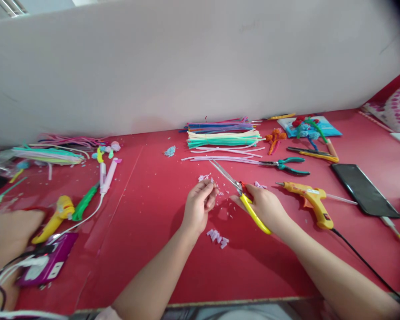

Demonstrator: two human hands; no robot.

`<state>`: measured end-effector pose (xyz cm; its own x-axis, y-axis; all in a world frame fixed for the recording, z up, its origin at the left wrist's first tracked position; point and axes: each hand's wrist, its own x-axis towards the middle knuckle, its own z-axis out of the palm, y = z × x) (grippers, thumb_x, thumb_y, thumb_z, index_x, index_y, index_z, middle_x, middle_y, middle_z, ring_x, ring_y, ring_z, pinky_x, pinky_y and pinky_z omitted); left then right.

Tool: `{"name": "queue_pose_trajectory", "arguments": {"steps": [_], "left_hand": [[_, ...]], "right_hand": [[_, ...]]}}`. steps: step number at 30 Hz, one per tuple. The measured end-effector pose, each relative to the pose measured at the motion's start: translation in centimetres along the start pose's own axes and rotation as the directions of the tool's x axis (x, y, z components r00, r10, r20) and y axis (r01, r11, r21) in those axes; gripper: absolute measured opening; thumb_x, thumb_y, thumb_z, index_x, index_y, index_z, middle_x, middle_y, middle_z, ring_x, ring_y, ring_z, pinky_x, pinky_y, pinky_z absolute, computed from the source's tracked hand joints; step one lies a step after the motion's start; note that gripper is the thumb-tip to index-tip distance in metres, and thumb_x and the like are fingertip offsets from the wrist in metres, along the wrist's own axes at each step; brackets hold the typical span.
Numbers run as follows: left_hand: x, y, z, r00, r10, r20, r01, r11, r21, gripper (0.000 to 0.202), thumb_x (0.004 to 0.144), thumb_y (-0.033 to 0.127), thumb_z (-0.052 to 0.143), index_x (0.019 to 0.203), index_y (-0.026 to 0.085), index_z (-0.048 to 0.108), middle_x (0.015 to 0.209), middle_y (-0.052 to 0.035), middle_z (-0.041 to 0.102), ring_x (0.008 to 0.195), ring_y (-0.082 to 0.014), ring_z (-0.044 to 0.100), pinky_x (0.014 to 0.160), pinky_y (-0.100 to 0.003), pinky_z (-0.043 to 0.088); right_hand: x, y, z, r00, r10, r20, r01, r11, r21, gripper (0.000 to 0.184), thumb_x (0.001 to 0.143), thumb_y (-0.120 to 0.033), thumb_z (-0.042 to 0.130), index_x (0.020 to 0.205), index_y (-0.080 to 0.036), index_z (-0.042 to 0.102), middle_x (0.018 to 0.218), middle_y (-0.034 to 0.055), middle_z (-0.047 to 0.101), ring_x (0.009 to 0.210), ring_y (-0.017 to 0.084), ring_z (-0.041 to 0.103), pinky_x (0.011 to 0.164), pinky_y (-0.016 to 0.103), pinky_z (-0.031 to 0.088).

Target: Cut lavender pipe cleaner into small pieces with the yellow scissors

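In the middle of the red table, my left hand (200, 200) is closed in a pinch on a small piece of lilac pipe cleaner (212, 180). To its right, my right hand (262, 202) grips yellow-handled scissors (256, 215), whose blades point up and left, just beyond my left fingertips. Lilac clippings (204, 177) lie scattered around the pinch. A small pile of cut lilac pieces (218, 238) rests nearer to me, and a few more (260, 185) lie behind my right hand.
Pipe cleaner bundles (223, 140) lie at the back by the white partition. On the right are pliers (283, 165), a yellow glue gun (308, 200) and a phone (365, 189). Another person's arm (13, 235) reaches in at left, near a second glue gun (58, 218) and a purple power strip (50, 262).
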<state>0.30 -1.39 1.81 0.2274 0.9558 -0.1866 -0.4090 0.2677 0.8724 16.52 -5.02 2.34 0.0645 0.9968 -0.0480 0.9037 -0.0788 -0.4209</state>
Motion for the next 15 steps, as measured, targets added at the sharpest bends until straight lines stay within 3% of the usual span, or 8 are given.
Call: {"name": "queue_pose_trajectory", "arguments": {"steps": [4,8,11,15], "left_hand": [[-0.1,-0.1,0.2,0.989,-0.12,0.087,0.12,0.993,0.005,0.016,0.069,0.029,0.055,0.071,0.013,0.053,0.059,0.001,0.05,0.036,-0.0002,0.027,0.034,-0.016,0.013],[-0.4,-0.3,0.3,0.949,-0.231,0.214,0.22,0.973,0.077,0.013,0.07,0.026,0.053,0.067,0.013,0.053,0.055,0.0006,0.049,0.036,-0.0011,0.027,0.036,-0.017,0.015],[-0.7,-0.5,0.4,0.914,-0.295,0.278,0.263,0.954,0.146,0.012,0.071,0.024,0.051,0.066,0.013,0.054,0.055,0.0003,0.049,0.036,-0.0017,0.028,0.036,-0.018,0.014],[-0.8,-0.7,0.5,0.901,-0.336,0.275,0.274,0.931,0.24,0.011,0.069,0.023,0.053,0.066,0.013,0.054,0.055,-0.0001,0.05,0.037,-0.0021,0.028,0.037,-0.019,0.013]], "right_hand": [[0.0,0.0,-0.1,0.999,-0.032,0.024,0.023,0.949,0.313,0.027,0.073,-0.043,0.04,0.068,-0.018,0.048,0.054,-0.0014,0.048,0.051,0.011,0.044,0.047,0.02,0.028],[-0.1,-0.4,-0.6,0.997,-0.067,0.038,0.03,0.789,0.614,0.022,0.073,-0.038,0.043,0.072,-0.017,0.049,0.057,-0.0036,0.046,0.051,0.009,0.042,0.049,0.019,0.033],[-0.2,-0.6,-1.0,0.992,-0.088,0.096,-0.005,0.709,0.705,0.019,0.073,-0.034,0.042,0.069,-0.017,0.048,0.051,-0.0056,0.042,0.046,0.008,0.04,0.049,0.02,0.034],[-0.3,-0.7,-1.1,0.987,-0.081,0.137,-0.038,0.719,0.694,0.014,0.071,-0.029,0.042,0.065,-0.017,0.048,0.048,-0.0064,0.041,0.044,0.007,0.04,0.047,0.019,0.033]]}}
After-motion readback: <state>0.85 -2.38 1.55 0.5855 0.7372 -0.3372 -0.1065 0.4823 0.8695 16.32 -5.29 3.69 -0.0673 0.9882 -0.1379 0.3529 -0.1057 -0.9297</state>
